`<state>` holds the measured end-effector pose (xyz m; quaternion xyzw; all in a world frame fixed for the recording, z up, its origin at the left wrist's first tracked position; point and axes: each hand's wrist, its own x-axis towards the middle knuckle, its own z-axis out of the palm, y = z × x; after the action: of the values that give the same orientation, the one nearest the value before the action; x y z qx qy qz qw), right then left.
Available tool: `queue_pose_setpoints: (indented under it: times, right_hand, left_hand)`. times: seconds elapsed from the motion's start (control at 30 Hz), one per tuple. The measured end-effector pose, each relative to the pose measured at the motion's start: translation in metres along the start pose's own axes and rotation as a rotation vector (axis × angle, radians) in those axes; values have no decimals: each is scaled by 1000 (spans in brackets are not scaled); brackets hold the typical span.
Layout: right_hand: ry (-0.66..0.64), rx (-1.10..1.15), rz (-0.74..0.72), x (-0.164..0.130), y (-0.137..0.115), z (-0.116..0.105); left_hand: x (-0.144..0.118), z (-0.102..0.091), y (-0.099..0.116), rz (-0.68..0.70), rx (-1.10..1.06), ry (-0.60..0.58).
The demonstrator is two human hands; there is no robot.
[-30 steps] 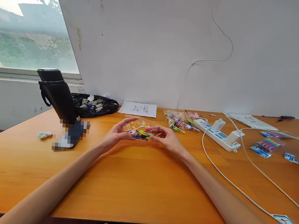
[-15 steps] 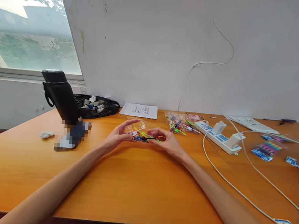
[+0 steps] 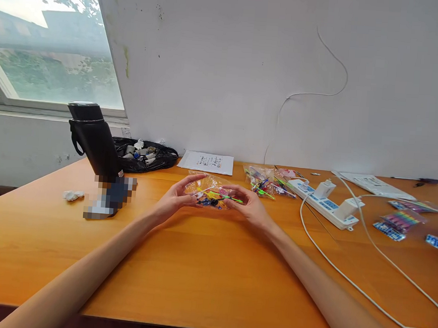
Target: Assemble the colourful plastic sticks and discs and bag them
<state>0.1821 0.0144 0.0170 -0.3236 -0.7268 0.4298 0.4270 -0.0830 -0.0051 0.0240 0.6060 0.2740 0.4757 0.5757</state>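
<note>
A small clear plastic bag (image 3: 211, 190) filled with colourful little plastic pieces sits between both my hands, just above the orange table (image 3: 195, 273). My left hand (image 3: 175, 198) grips its left side with thumb and fingers. My right hand (image 3: 249, 203) pinches its right side, fingers curled over the bag's edge. A second similar bag of colourful pieces (image 3: 262, 180) lies on the table just beyond my right hand.
A black flask (image 3: 93, 146) stands at the left, with a black pouch of small parts (image 3: 144, 155) behind it. A paper sheet (image 3: 206, 162) lies by the wall. A white power strip (image 3: 328, 200) with chargers and cables (image 3: 350, 280) runs across the right side, near colourful packets (image 3: 398, 221).
My hands have stayed on the bag, shifting it slightly. The view has panned a little to the left, so everything sits further right in the picture.
</note>
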Motion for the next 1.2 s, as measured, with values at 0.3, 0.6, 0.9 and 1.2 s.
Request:
queue_pose_setpoints:
  times: [0.3,0.6,0.9,1.2]
  right_hand:
    - [58,231,145,3,4,1]
    - [106,295,188,1,1,4]
    - [178,253,211,2,-3,0]
    - [281,326,195,3,0,-7]
  left_hand:
    - [1,2,-1,-19,9,-12]
    - [-2,4,2,-8,60,7]
    - [-1,1,1,-4,41,27]
    - [3,-10,5,27,-30,171]
